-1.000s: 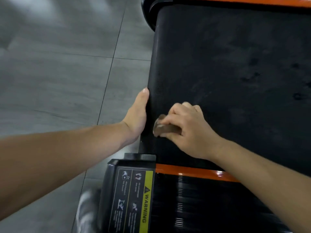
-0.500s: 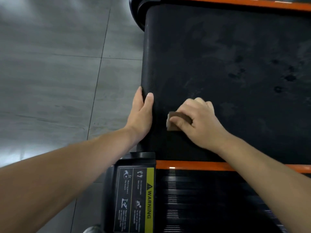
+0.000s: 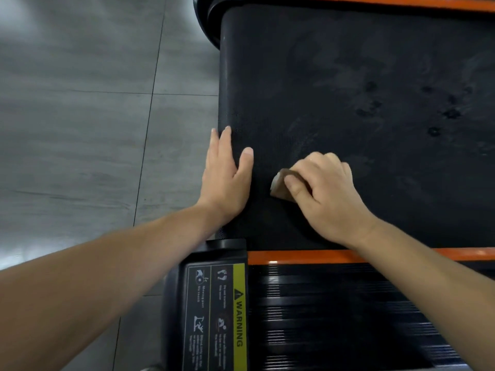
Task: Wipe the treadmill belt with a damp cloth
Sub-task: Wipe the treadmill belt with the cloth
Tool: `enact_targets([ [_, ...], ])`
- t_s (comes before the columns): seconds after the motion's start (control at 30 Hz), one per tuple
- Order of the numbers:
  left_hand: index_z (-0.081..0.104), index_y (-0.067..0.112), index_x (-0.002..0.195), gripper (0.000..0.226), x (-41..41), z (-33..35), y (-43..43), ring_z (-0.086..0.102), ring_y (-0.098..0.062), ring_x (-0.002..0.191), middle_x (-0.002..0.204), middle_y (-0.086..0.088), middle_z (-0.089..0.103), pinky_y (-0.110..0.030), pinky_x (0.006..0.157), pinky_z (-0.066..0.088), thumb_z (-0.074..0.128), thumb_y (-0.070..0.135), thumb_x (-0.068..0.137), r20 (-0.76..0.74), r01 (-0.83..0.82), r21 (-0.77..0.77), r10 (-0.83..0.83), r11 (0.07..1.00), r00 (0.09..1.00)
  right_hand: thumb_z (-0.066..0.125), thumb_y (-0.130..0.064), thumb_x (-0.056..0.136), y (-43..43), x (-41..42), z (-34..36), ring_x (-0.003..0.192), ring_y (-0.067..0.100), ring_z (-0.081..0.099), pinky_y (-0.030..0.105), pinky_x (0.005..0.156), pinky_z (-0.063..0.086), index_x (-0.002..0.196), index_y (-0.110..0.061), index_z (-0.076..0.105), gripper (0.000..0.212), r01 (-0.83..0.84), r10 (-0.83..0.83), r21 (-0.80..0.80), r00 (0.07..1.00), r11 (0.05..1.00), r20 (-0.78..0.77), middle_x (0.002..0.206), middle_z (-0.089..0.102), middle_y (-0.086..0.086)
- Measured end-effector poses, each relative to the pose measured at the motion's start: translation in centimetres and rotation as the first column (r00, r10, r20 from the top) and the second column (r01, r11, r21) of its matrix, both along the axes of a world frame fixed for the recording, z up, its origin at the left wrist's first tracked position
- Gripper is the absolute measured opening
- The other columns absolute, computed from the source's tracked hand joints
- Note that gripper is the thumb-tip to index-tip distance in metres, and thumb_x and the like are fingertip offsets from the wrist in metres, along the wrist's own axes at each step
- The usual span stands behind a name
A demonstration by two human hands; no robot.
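The black treadmill belt [image 3: 348,89] fills the upper right, with faint smears and dark spots on it. My right hand [image 3: 325,191] grips a small folded brownish cloth [image 3: 278,187] and presses it on the belt near the belt's left end. Most of the cloth is hidden under my fingers. My left hand [image 3: 227,178] lies flat with straight fingers on the belt's rounded left edge, thumb on top of the belt, a short gap left of the cloth.
An orange side rail [image 3: 308,256] runs along the near edge of the belt, another orange rail [image 3: 401,1] along the far edge. A black ribbed foot rail [image 3: 334,317] with a yellow warning label [image 3: 239,303] lies nearest me. Grey tiled floor [image 3: 93,116] is on the left.
My right hand has slid the cloth a little to the right along the belt. My left hand has shifted up onto the belt's edge, with the thumb now lying on top.
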State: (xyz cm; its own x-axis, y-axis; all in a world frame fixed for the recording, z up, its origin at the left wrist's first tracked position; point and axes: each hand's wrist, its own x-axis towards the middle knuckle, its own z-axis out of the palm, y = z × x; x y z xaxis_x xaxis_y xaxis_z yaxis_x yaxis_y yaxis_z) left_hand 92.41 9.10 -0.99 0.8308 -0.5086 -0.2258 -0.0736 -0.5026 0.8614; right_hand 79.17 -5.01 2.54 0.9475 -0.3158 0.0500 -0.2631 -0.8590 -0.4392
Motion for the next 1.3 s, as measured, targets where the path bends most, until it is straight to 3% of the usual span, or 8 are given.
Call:
enact_targets([
  [0.13, 0.019, 0.02, 0.162, 0.062, -0.1, 0.5, -0.2, 0.001, -0.014, 0.157, 0.171, -0.004, 0.004, -0.034, 0.126, 0.007, 0.04, 0.039, 0.107, 0.069, 0.022, 0.05, -0.026, 0.999, 0.997, 0.041, -0.036, 0.097, -0.9, -1.1, 0.4, 0.101, 0.017, 0.05, 0.036, 0.085, 0.049, 0.129, -0.018, 0.059, 0.041, -0.059, 0.061, -0.047, 0.997, 0.997, 0.041, 0.114, 0.051, -0.001],
  [0.3, 0.024, 0.018, 0.159, 0.059, 0.1, 0.8, -0.6, 0.005, -0.015, 0.156, 0.17, -0.005, 0.01, -0.033, 0.125, 0.01, 0.043, 0.037, 0.107, 0.07, -0.002, 0.05, -0.001, 0.999, 0.998, 0.047, -0.021, 0.101, -2.5, -0.5, -0.7, 0.093, 0.026, 0.06, 0.051, 0.075, 0.051, 0.115, -0.018, 0.059, 0.019, -0.095, 0.116, -0.109, 0.97, 0.99, 0.213, 0.103, 0.062, 0.002],
  [0.5, 0.023, 0.018, 0.16, 0.06, -0.1, 0.9, -0.6, 0.005, -0.014, 0.156, 0.17, -0.004, 0.01, -0.037, 0.126, 0.011, 0.043, 0.038, 0.107, 0.072, -0.004, 0.055, 0.0, 0.998, 0.997, 0.046, -0.051, 0.096, -3.0, -1.6, -0.4, 0.108, 0.022, 0.052, 0.043, 0.089, 0.044, 0.14, -0.023, 0.057, 0.053, -0.194, 0.203, -0.224, 0.979, 0.955, 0.018, 0.118, 0.056, 0.001],
  [0.63, 0.022, 0.017, 0.16, 0.061, -0.2, 0.7, -0.6, 0.004, -0.014, 0.156, 0.17, -0.005, 0.01, -0.033, 0.124, 0.009, 0.042, 0.039, 0.107, 0.084, -0.002, 0.063, -0.003, 0.998, 0.996, 0.047, -0.054, 0.093, -2.3, -0.6, -0.1, 0.092, 0.022, 0.051, 0.044, 0.083, 0.049, 0.137, -0.021, 0.057, 0.056, -0.226, 0.225, -0.164, 0.974, 0.96, -0.027, 0.104, 0.052, 0.004],
  [0.8, 0.019, 0.017, 0.162, 0.062, -0.3, 0.7, -0.5, 0.001, -0.016, 0.157, 0.171, -0.007, 0.006, -0.034, 0.126, 0.006, 0.039, 0.04, 0.107, 0.095, 0.018, 0.087, -0.026, 0.996, 0.995, 0.051, -0.042, 0.095, -2.2, -2.4, -0.3, 0.087, 0.021, 0.054, 0.043, 0.08, 0.051, 0.129, -0.015, 0.06, 0.044, -0.407, 0.406, -0.09, 0.913, 0.909, -0.028, 0.1, 0.052, 0.003],
  [0.97, 0.017, 0.019, 0.163, 0.061, 1.1, 1.4, -1.7, -0.009, -0.019, 0.157, 0.172, -0.006, -0.003, -0.042, 0.128, -0.001, 0.035, 0.039, 0.109, 0.206, 0.104, 0.138, -0.132, 0.985, 0.97, 0.05, -0.038, 0.093, -4.5, 0.2, 0.0, 0.093, 0.026, 0.056, 0.052, 0.083, 0.05, 0.118, -0.015, 0.061, 0.036, -0.179, 0.18, -0.059, 0.984, 0.982, 0.017, 0.102, 0.058, 0.005],
  [1.13, 0.03, 0.027, 0.16, 0.052, 2.0, 1.3, -3.1, -0.007, -0.017, 0.157, 0.172, 0.001, 0.004, -0.033, 0.125, 0.001, 0.035, 0.039, 0.109, 0.234, 0.116, 0.161, -0.152, 0.98, 0.96, 0.047, -0.042, 0.096, -1.8, -3.2, 0.1, 0.09, 0.012, 0.049, 0.033, 0.08, 0.042, 0.117, -0.02, 0.058, 0.031, -0.468, 0.469, 0.031, 0.882, 0.883, -0.047, 0.101, 0.049, -0.008],
  [1.3, 0.032, 0.023, 0.159, 0.051, 2.3, 0.8, -2.8, -0.002, -0.009, 0.156, 0.171, 0.006, 0.011, -0.02, 0.118, 0.001, 0.038, 0.031, 0.109, 0.189, 0.071, 0.074, -0.084, 0.995, 0.978, 0.053, -0.039, 0.092, -6.2, 1.5, -0.1, 0.098, 0.019, 0.055, 0.042, 0.088, 0.046, 0.119, -0.023, 0.061, 0.032, -0.257, 0.257, -0.008, 0.966, 0.966, 0.009, 0.107, 0.057, -0.004],
])
